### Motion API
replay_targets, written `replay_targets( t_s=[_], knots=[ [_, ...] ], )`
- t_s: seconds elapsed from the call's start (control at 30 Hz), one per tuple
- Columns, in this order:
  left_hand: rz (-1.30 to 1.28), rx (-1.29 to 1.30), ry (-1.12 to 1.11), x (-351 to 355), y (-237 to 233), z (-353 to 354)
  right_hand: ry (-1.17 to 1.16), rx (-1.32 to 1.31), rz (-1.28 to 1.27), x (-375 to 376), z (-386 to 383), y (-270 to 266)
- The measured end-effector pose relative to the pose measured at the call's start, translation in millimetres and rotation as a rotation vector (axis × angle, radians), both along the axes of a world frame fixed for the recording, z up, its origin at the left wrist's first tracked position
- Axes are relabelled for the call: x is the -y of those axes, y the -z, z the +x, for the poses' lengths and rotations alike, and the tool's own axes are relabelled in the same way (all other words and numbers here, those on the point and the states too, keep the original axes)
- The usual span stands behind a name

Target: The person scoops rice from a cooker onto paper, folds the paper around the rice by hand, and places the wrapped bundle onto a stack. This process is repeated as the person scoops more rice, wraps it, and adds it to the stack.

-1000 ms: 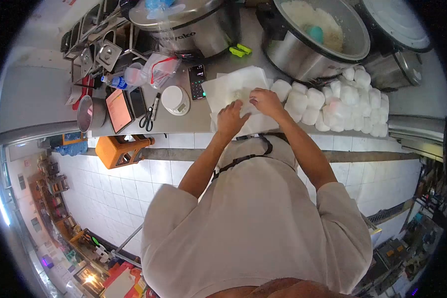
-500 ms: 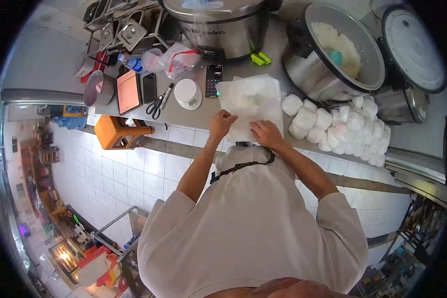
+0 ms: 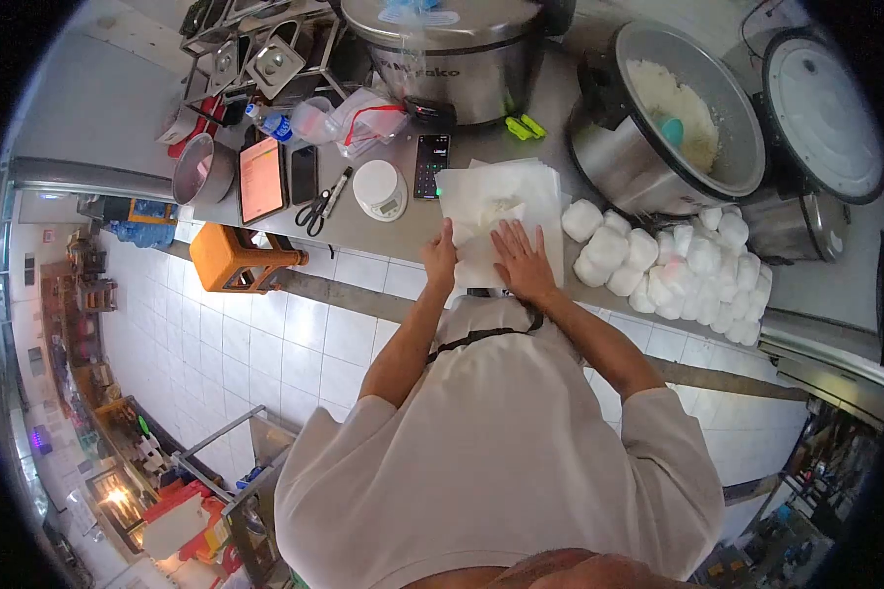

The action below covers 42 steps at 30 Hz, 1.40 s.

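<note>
In front of me on the counter lies a stack of white paper sheets [image 3: 462, 191]. A small mound of white rice [image 3: 502, 206] sits on the top sheet, with a flap of paper partly over it. My right hand [image 3: 523, 263] rests on the paper just below the rice, its fingers spread. At the stack's left edge is my left hand [image 3: 440, 257], thumb pointing up and fingers curled in at the sheet's edge. How much paper it grips is hidden.
Several white wrapped bundles [image 3: 702, 245] are piled at the right. Behind them stands an open cooker of rice [image 3: 619, 162] with a turquoise scoop [image 3: 672, 132]. A white scale [image 3: 378, 188], phone [image 3: 431, 165], scissors [image 3: 314, 212] and tablet [image 3: 261, 181] lie left. A closed cooker [image 3: 452, 69] stands behind.
My right hand has moved up onto the paper and its fingers have spread. My left hand has turned thumb-up at the left edge. A paper flap now partly covers the rice.
</note>
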<state>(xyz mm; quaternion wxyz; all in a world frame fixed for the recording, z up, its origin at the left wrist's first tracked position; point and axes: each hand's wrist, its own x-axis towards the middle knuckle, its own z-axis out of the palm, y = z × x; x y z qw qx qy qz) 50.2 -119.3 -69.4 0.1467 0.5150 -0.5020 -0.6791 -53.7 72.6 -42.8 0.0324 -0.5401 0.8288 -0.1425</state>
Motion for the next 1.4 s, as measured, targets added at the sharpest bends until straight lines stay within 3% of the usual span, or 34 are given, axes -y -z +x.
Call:
replay_targets(
  t_s=[0.07, 0.17, 0.27, 0.33, 0.4, 0.47, 0.57, 0.67, 0.7, 0.8, 0.83, 0.97, 1.07, 1.27, 1.33, 1.4],
  knots=[
    [-0.043, 0.095, -0.068, -3, -13, -21, 0.007, -0.015, 0.016, -1, 0, 1],
    [-0.156, 0.123, 0.277, 16, 29, -20, 0.010, -0.025, 0.041, -1, -1, 2],
    [-0.547, 0.312, 0.766, 48, 47, -16, 0.014, -0.012, 0.041, -2, -2, 3],
    [-0.560, 0.366, 0.756, 55, 41, -35, 0.017, -0.008, 0.027, 0, -3, 5],
    [-0.697, 0.372, 0.593, 57, 39, -58, 0.016, -0.029, 0.026, -2, -1, 4],
    [-0.944, 0.320, 0.264, 49, 43, -89, 0.013, -0.045, 0.022, 1, 0, -1],
    [-0.669, 0.088, 0.607, 79, -2, -104, 0.001, -0.065, 0.024, -1, -4, -5],
    [-0.783, -0.162, 1.277, 113, -9, -97, -0.007, -0.085, 0.020, -2, -9, 0],
    [-0.723, 0.037, 1.435, 110, -20, -97, -0.009, -0.088, 0.018, -2, -9, 3],
    [-1.011, 0.437, 1.358, 63, -93, -113, -0.016, -0.108, 0.045, -3, -7, 4],
    [-1.242, 0.398, 1.144, 48, -83, -114, -0.023, -0.120, 0.061, -3, -7, 2],
    [-1.298, 0.554, 1.379, 34, -49, -120, -0.025, -0.104, 0.086, 0, -8, -5],
    [-1.544, 0.269, 0.989, -5, -44, -64, -0.008, -0.081, 0.063, 0, -2, 1],
    [-1.606, 0.237, 0.884, -25, -20, -22, -0.042, -0.017, -0.067, -9, -20, 11],
    [-1.594, 0.215, 0.864, -26, -12, -19, 0.008, 0.005, -0.189, -9, -29, -14],
    [-1.552, 0.175, 0.838, -30, -8, -14, 0.001, -0.178, -0.093, 11, -44, -46]
  ],
)
